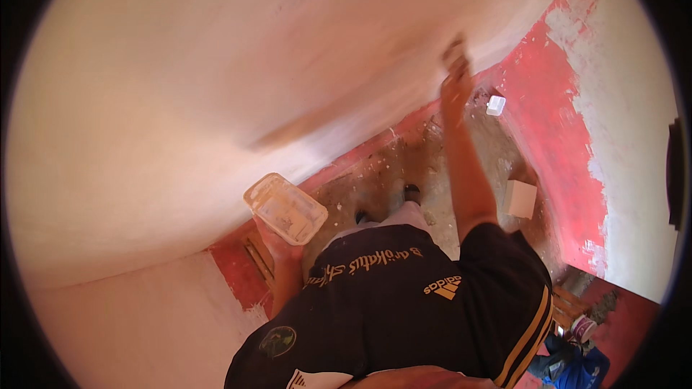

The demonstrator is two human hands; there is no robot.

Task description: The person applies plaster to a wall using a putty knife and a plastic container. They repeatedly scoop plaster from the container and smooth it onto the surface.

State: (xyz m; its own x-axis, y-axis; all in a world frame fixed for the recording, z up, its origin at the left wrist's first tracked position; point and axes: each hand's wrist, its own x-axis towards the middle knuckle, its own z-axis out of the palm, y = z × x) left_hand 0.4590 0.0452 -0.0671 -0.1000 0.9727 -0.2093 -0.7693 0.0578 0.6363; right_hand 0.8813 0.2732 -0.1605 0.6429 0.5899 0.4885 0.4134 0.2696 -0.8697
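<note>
Flat plastic tray (285,208), whitish, smeared with plaster, sits on the upturned left hand (280,243), palm under it, fingers cupping its underside. Its long axis runs from upper left to lower right, roughly along the foot of the pale wall (180,86).

Right hand (456,75) is raised, arm stretched out, well apart from the tray, up and to the right of it. It is pressed to the wall and blurred; it looks clenched on a small tool, cannot tell which.

The right hand is the one at the wall; the left is lower and closer to the body.

Beyond the right hand: red lower wall band (540,101), gritty floor (404,166), small white box (496,105), white block (521,199).
</note>
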